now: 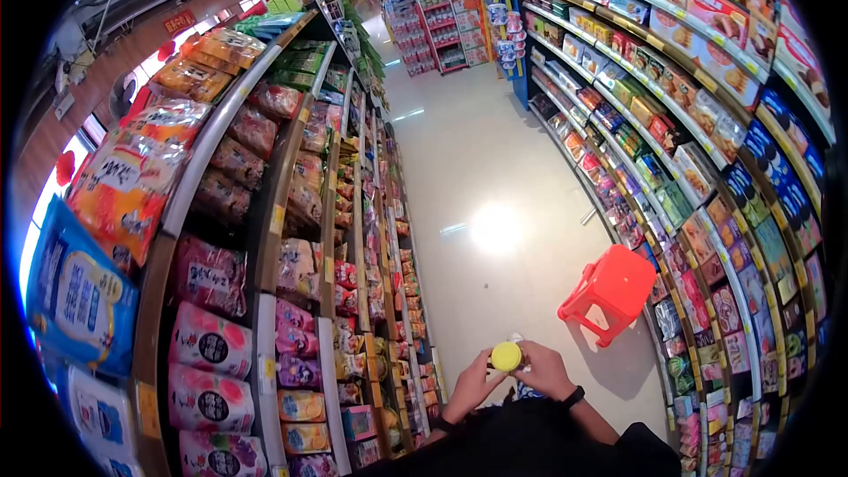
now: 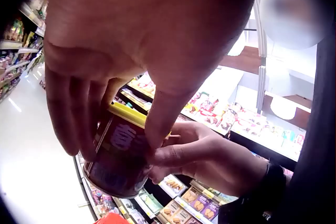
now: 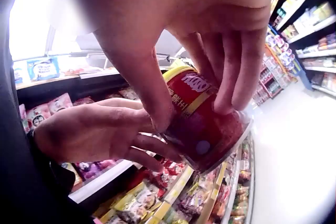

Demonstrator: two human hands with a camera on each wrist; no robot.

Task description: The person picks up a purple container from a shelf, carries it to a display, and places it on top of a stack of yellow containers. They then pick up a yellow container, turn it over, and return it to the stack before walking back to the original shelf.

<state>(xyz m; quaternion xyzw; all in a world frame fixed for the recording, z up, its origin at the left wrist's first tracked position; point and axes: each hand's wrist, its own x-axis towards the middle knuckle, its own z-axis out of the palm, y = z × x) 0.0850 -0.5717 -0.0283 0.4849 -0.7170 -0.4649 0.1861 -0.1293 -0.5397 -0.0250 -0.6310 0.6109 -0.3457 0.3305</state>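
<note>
A dark red canister with a yellow lid point(image 1: 506, 356) is held between both hands in front of the body. Its printed side shows in the left wrist view as a red can wall point(image 2: 118, 148), tilted. My left hand point(image 1: 473, 382) grips it from the left, thumb on one side and fingers round the other. My right hand point(image 1: 545, 373) holds it from the right, its thumb and fingers likewise on the can wall. In the right wrist view, pale lettering and a gold band mark the canister point(image 3: 202, 113). The lid faces up toward the head camera.
A red plastic stool point(image 1: 623, 287) stands on the pale floor point(image 1: 459, 177) to the right. Shelves of bagged snacks point(image 1: 212, 340) line the left side, shelves of boxed goods point(image 1: 680, 88) the right. A display rack point(image 1: 437, 22) stands at the aisle's far end.
</note>
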